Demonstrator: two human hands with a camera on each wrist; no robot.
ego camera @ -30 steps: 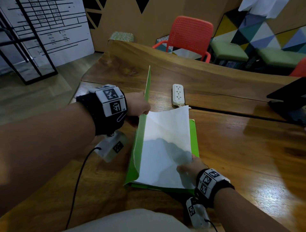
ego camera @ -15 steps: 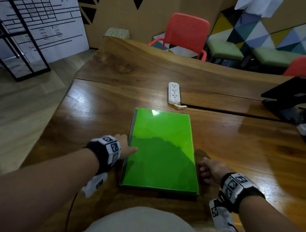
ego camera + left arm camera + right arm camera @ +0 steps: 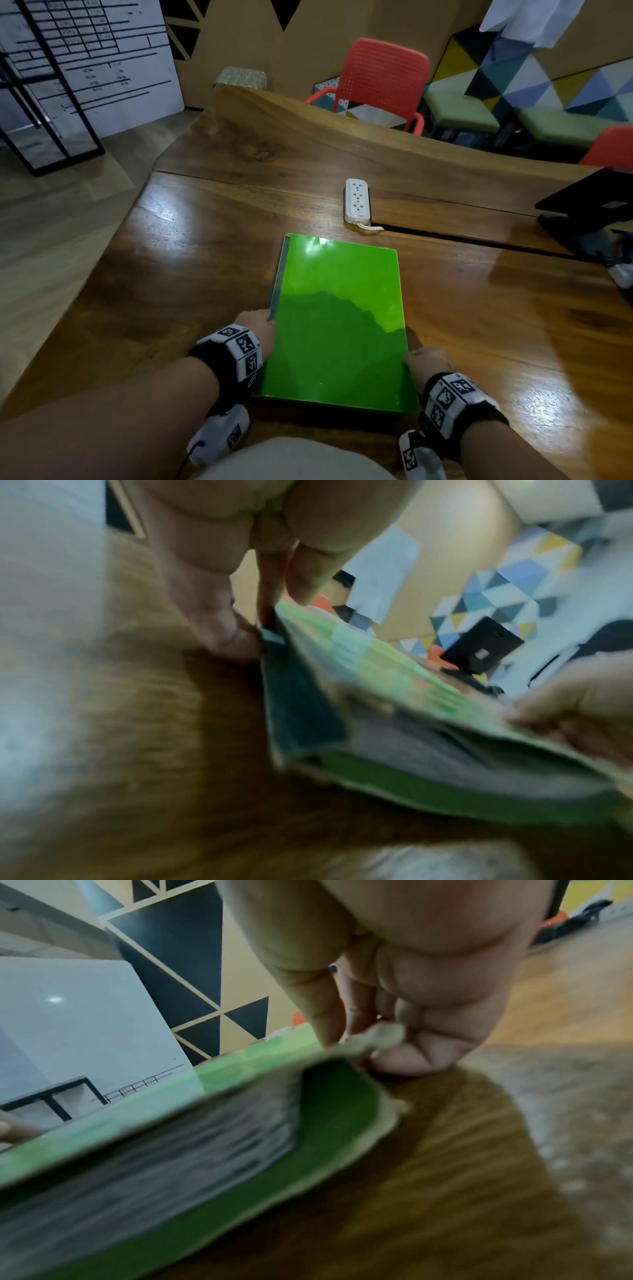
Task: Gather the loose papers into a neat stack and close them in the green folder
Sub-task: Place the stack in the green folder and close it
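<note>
The green folder (image 3: 339, 325) lies closed on the wooden table (image 3: 205, 274), spine to the left. My left hand (image 3: 258, 325) is at the spine's near half; in the left wrist view its thumb lies on the cover and a finger (image 3: 222, 631) presses the spine of the folder (image 3: 377, 669). My right hand (image 3: 421, 363) grips the near right edge, with the thumb on top of the folder (image 3: 240, 1069) and curled fingers (image 3: 411, 1053) below it. Between the covers a grey stack of papers (image 3: 171, 1150) shows, blurred.
A white power strip (image 3: 357, 200) lies just beyond the folder by a slot in the table. A black laptop (image 3: 589, 202) sits at the right edge. A red chair (image 3: 383, 78) stands behind the table. The table's left edge drops to the floor.
One second ago my left hand held the cover upright over white paper. The cover has since come down, and both hands have closed in on the folder's side edges.
</note>
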